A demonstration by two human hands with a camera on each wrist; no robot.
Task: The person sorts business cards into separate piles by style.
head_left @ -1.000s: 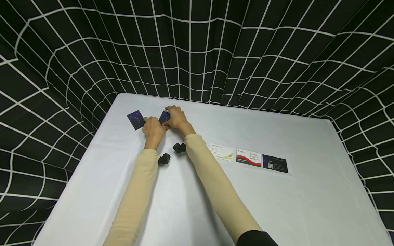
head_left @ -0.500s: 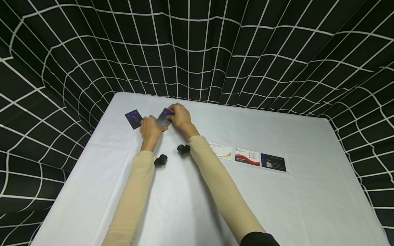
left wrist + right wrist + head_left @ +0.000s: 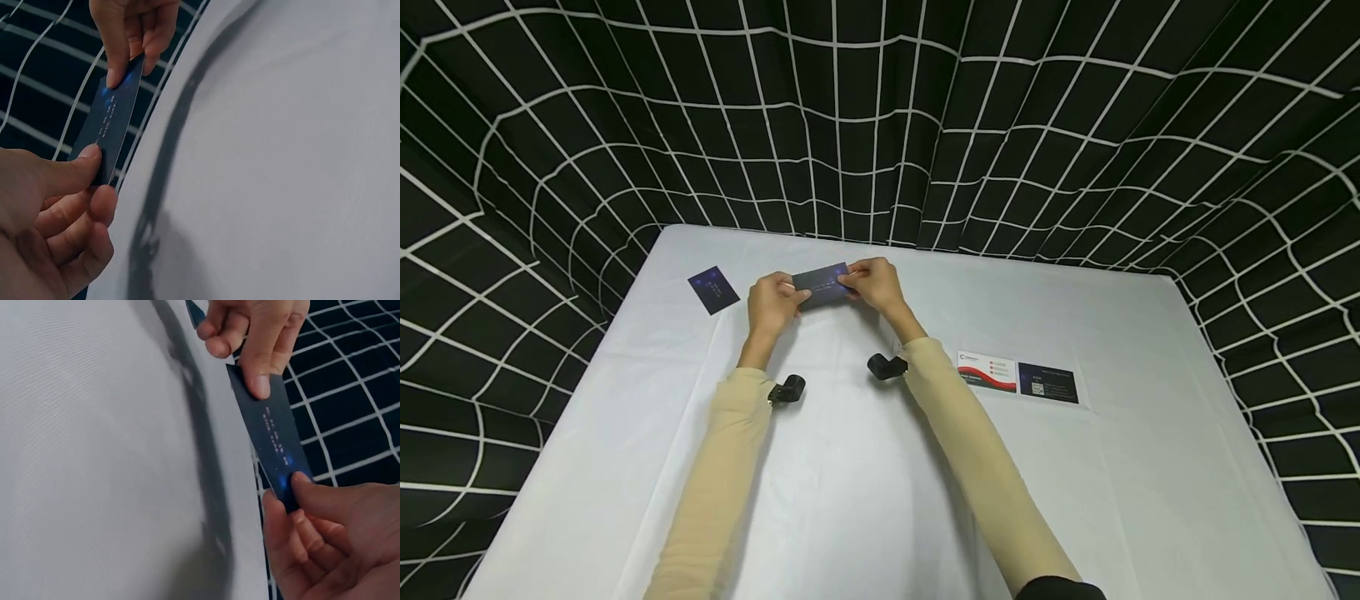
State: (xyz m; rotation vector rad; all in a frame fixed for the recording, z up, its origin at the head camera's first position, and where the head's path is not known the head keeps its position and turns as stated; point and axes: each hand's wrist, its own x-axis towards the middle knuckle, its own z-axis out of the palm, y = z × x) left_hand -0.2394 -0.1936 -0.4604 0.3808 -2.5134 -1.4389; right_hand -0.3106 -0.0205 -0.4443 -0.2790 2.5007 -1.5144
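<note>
Now level | dark card (image 3: 822, 283) lifted | left hand (image 3: 772, 302), right hand (image 3: 872, 283) pinching ends

1. A table (image 3: 865, 500) covered in a smooth white cloth fills the lower part of the head view.
2. A black curtain (image 3: 880, 125) with a white grid pattern hangs behind the table and wraps round both its sides.
3. The curtain falls in soft folds, bending the grid lines.
4. Even light falls from above, casting soft shadows on the cloth.
</note>
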